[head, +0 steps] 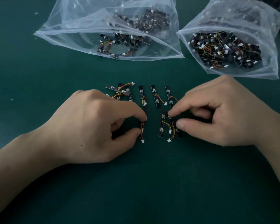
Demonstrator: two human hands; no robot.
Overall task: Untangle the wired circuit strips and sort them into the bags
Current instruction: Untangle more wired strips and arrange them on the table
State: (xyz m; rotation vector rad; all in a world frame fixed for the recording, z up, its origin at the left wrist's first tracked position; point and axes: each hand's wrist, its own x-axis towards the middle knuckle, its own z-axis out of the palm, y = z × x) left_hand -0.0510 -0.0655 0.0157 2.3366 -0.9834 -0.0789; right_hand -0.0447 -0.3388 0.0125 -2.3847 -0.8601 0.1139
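Small black circuit strips with orange-yellow wires and white plugs lie on the green table. My left hand (94,125) pinches one strip (143,129) between thumb and forefinger. My right hand (221,113) pinches a slanted strip (174,125) that crosses another strip (162,126). Behind them, three separate strips (155,97) lie side by side. A tangled clump of strips (120,92) sits just beyond my left hand. A left clear bag (63,33) holds several strips. A right clear bag (265,50) is packed with many more.
Both bags lie open toward me at the far side of the green table (136,183). Tiny white specks (11,99) dot the left of the table.
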